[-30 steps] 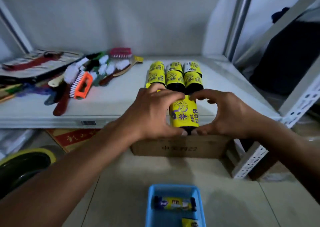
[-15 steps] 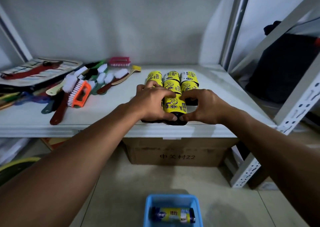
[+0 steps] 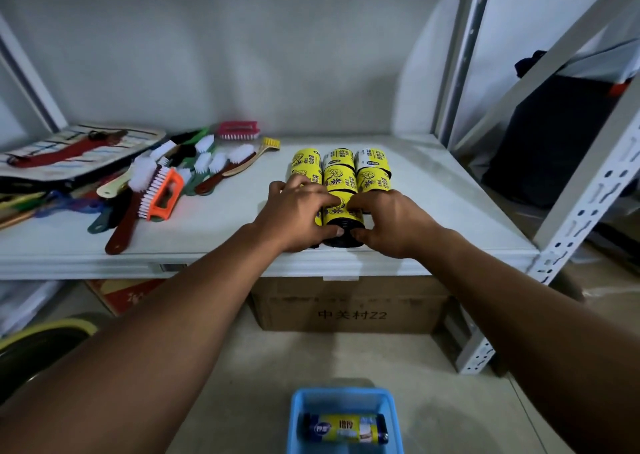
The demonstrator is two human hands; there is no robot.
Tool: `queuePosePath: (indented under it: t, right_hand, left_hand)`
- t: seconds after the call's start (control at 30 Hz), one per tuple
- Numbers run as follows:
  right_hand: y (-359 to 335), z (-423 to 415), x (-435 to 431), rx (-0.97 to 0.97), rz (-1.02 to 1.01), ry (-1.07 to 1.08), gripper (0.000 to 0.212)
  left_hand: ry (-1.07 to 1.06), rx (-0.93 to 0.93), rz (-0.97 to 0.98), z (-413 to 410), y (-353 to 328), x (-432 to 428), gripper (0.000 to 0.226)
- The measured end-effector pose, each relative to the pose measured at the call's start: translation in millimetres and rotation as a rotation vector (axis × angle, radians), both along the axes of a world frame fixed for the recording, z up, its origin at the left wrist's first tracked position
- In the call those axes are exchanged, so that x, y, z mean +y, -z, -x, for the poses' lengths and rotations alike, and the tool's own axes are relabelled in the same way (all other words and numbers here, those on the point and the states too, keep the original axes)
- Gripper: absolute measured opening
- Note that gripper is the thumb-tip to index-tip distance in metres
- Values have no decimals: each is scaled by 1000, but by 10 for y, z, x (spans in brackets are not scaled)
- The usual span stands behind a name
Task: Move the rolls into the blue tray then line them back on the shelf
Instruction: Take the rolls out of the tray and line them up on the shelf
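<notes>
Left hand (image 3: 298, 218) and right hand (image 3: 391, 225) bracket the front roll (image 3: 341, 216) on the shelf (image 3: 450, 211), fingers (image 3: 292, 190) curled round its sides, probably squaring it against the yellow rolls (image 3: 339, 173) behind. One blue-ended roll (image 3: 343, 427) lies in the blue tray (image 3: 294, 415) on the floor, not yet shelved

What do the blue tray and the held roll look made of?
Likely moulded plastic for the blue tray: smooth, rounded rim. The roll gripped by left hand and right hand: seemingly wound black plastic film, dark end showing, under a yellow printed wrapper, paper or plastic.
</notes>
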State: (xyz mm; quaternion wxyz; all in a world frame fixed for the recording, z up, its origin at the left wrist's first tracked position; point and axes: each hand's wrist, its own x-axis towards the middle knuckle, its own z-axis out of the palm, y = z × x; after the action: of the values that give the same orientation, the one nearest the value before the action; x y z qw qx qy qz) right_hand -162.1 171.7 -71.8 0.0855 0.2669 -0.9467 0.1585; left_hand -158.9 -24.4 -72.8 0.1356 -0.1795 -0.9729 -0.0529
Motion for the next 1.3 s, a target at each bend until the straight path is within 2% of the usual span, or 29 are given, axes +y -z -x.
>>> queuePosePath:
  t: [0.13, 0.27, 0.4, 0.5, 0.57, 0.63, 0.77, 0.87, 0.93, 1.07, 1.3]
  right_hand:
    - [-6, -46, 2, 11, -16, 2, 36]
    - [32, -197, 54, 175, 46, -75, 54]
    - [168, -643, 130, 385, 167, -133, 45]
    - [555, -1104, 221, 386, 251, -159, 37]
    - [993, -1395, 299, 312, 290, -157, 33]
    - [1488, -1661, 362, 160, 285, -141, 33]
    - [2424, -1973, 485, -155, 23, -36, 60]
    - [2931, -2102, 510, -352, -178, -5, 71]
    - [3171, -2152, 490, -421, -305, -1, 77]
    - [3428, -2126, 415, -362, -519, -26, 89]
    - [3606, -2017, 348, -395, -600, -16, 94]
  left_hand:
    - [5, 10, 40, -8, -1, 17, 62]
    - [48, 131, 39, -182, -38, 88, 72]
    - [199, 357, -72, -703, 24, 261, 56]
    - [242, 354, -220, -1192, 369, 429, 44]
    - [239, 248, -284, -1473, 782, 526, 43]
    - [230, 58, -303, -1683, 1305, 564, 44]
    - [216, -283, -102, -1869, 2357, 588, 64]
    - [156, -494, 81, -2003, 2905, 681, 79]
    - [102, -548, 147, -2075, 3185, 753, 85]
    - [53, -550, 234, -2142, 3503, 862, 97]
    - [77, -585, 275, -2083, 3726, 946, 98]
